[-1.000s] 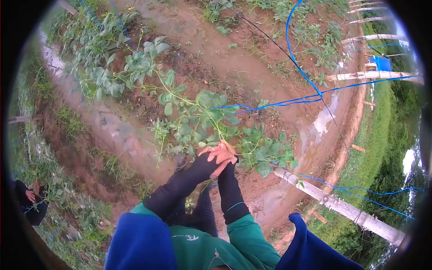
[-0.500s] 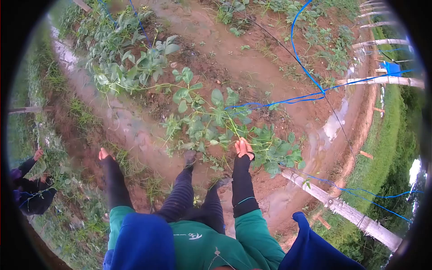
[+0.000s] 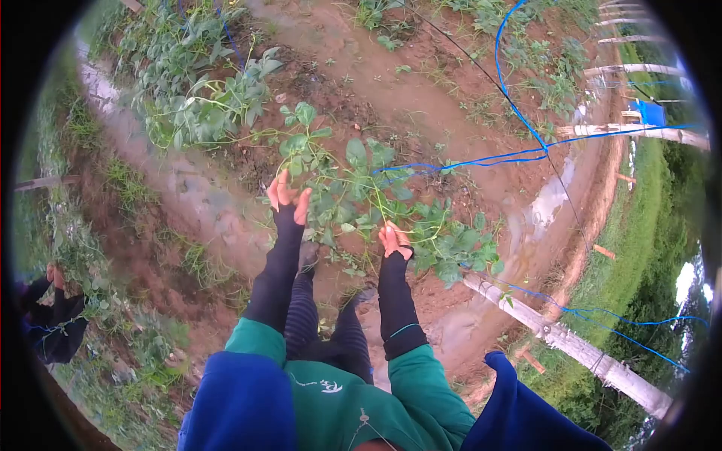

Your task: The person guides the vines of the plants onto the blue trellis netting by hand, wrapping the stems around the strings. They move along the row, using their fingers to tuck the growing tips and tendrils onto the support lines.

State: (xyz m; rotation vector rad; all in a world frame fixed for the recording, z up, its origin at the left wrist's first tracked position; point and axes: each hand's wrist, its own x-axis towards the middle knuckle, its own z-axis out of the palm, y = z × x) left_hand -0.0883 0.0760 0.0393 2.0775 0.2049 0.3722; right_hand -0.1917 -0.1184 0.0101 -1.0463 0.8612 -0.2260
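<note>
A leafy green vine [image 3: 356, 154] stretches across the middle of the bed, its stems trailing over wet brown soil. My right hand [image 3: 395, 238], in a black fingerless sleeve, pinches a pale green vine stem [image 3: 380, 201] between thumb and fingers. To its left, my left hand [image 3: 287, 198] is raised with fingers apart, right at the vine's leaves on that side. Blue twine [image 3: 481, 161] runs from the vine to the right, where it meets another blue strand. More foliage [image 3: 459, 248] from the vine spreads just right of my right hand.
A pale wooden pole [image 3: 564, 338] slants along the lower right. Further leafy plants [image 3: 218, 105] grow at the upper left. Muddy water [image 3: 203, 199] lies in the furrow. At the far left another person [image 3: 56, 323] works among plants. A thin dark line [image 3: 481, 83] crosses the upper right.
My left hand has come up and to the right, from above the furrow to the vine's leaves. My right hand keeps its pinch on the stem, shifted slightly left.
</note>
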